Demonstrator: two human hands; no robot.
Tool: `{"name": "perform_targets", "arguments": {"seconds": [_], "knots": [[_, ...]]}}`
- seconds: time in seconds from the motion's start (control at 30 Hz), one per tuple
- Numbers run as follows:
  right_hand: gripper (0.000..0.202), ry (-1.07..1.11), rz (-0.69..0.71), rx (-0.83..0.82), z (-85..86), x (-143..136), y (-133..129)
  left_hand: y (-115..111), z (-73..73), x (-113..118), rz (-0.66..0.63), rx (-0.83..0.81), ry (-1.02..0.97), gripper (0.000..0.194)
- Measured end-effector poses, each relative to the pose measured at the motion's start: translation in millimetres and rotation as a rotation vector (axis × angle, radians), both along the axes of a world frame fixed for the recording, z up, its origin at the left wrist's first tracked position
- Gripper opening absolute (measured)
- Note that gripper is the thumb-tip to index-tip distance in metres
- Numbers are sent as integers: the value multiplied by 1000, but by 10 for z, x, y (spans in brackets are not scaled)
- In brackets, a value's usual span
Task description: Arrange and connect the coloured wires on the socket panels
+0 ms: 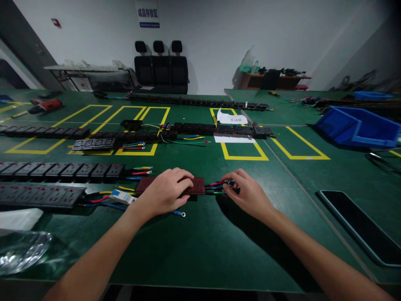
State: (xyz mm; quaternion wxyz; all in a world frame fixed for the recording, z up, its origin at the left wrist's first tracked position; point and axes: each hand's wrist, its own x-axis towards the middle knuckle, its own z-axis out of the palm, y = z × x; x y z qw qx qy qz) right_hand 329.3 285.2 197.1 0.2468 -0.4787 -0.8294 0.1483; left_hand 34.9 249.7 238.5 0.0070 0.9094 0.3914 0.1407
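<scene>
A dark red socket strip [198,185] lies on the green table in front of me. Over its middle rests my left hand [169,190], its fingers curled round the strip's body. Red, blue, green and black wires [214,188] come out of the strip's right end. My right hand [246,192] pinches these wires near their ends between thumb and fingers. Left of the strip is a small white breaker [123,196] on red and blue wires, beside a black socket strip [37,195]. A blue wire with a ring terminal [179,213] pokes out below my left hand.
A phone [363,225] lies at the right, with a blue bin [360,127] behind it. More black socket strips [59,170] run across the table. A clear plastic bottle [23,251] is at the near left. Paper sheets [233,118] lie farther back.
</scene>
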Motion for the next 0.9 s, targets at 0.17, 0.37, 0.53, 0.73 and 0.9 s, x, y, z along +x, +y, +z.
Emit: {"name": "perform_targets", "arguments": {"seconds": [0.17, 0.37, 0.53, 0.73, 0.9], "knots": [[18, 0, 0, -2, 11, -5, -8, -5, -9, 15, -18, -49, -47, 31], [18, -14, -8, -8, 29, -11, -17, 8, -79, 16, -34, -100, -123, 18], [19, -30, -10, -21, 26, -13, -16, 22, -108, -1, -45, -89, -146, 17], [18, -40, -14, -41, 28, -14, -11, 20, -94, 6, -40, -101, -136, 19], [19, -40, 0, -19, 22, -4, -7, 18, -59, -1, 33, -79, -55, 44]]}}
